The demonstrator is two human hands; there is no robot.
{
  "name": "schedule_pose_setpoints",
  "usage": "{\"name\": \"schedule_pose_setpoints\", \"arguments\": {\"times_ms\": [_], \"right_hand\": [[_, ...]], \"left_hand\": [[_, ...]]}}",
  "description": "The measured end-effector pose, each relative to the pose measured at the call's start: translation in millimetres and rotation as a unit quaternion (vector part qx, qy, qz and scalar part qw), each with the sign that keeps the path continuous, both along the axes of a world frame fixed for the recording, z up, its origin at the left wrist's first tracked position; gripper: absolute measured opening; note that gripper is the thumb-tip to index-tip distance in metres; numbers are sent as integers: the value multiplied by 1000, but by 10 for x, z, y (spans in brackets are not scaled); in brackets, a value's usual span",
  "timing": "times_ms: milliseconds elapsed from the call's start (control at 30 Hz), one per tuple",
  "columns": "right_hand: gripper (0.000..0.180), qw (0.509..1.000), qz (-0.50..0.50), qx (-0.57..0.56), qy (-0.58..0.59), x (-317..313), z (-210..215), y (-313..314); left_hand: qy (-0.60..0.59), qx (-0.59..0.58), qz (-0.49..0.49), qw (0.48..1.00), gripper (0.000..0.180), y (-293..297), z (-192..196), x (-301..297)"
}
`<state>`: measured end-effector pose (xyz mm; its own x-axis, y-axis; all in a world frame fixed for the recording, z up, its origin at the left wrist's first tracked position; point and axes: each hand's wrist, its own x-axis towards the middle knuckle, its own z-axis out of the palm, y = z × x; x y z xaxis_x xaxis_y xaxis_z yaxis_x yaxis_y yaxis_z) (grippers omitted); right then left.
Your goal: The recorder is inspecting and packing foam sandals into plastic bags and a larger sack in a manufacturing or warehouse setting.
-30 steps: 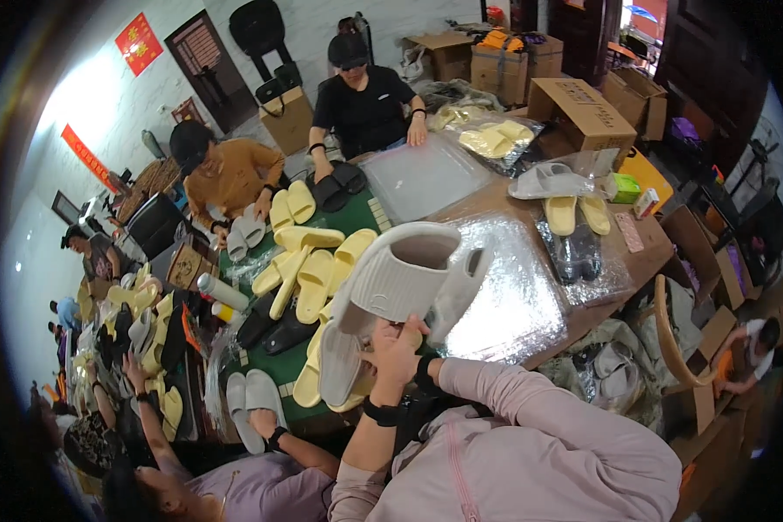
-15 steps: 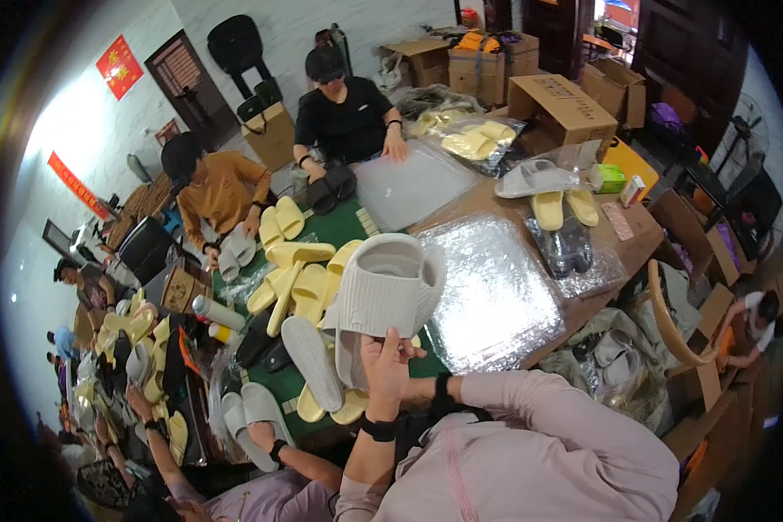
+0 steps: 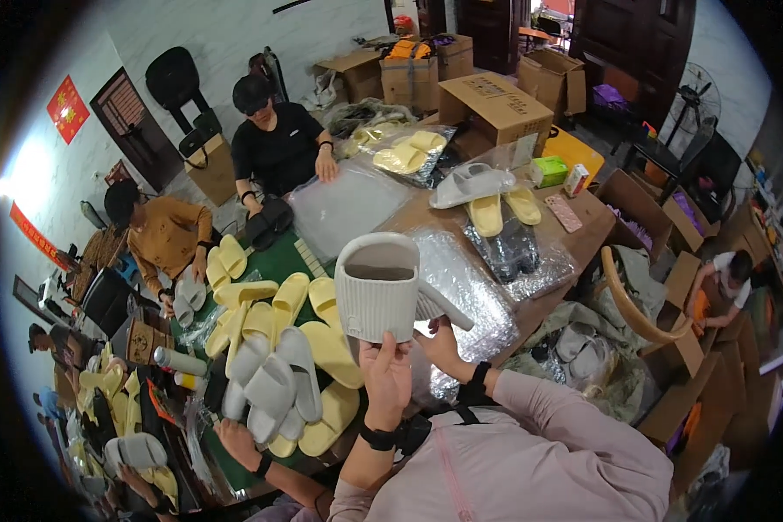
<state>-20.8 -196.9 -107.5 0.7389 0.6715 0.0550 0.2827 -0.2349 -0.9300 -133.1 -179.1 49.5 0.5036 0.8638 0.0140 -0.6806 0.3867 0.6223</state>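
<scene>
Both hands, left point(image 3: 386, 376) and right point(image 3: 439, 348), grip a grey slipper point(image 3: 378, 287), probably hiding yellow slippers point(image 3: 296, 304) behind

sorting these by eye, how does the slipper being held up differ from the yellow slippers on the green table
The held slipper is off-white; the yellow slippers are pale yellow. It is raised on end in both hands, left hand and right hand; they lie flat in a pile. Both are the same thick slide style.

I see a white wall point(image 3: 235, 35); dark door point(image 3: 130, 126) left of it, cardboard boxes point(image 3: 496, 100) right.
</scene>
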Motion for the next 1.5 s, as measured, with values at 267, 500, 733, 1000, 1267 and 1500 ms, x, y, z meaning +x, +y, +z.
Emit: {"name": "schedule_pose_setpoints", "arguments": {"times_ms": [267, 500, 733, 1000, 1267, 1500], "right_hand": [[37, 930, 210, 91, -288, 417, 423, -630], [47, 923, 13, -25, -385, 769, 329, -323], [31, 991, 126, 28, 36, 852, 64, -160], [31, 995, 84, 49, 10, 1197, 193, -410], [39, 979, 135, 79, 130, 1532, -116, -561], [43, 992, 118, -21, 50, 1988, -749, -448]], "left_hand": [[14, 12, 51, 999, 38, 18, -47, 295], [-5, -53, 33, 998, 33, -165, -15, 624], [9, -8, 157, 987, 28, -164, -85, 641], [85, -68, 250, 962, 13, 58, -753, 645], [106, -141, 146, 973, 15, 191, -1339, 778], [207, -176, -145, 952, 42, 192, -1718, 896]]}}
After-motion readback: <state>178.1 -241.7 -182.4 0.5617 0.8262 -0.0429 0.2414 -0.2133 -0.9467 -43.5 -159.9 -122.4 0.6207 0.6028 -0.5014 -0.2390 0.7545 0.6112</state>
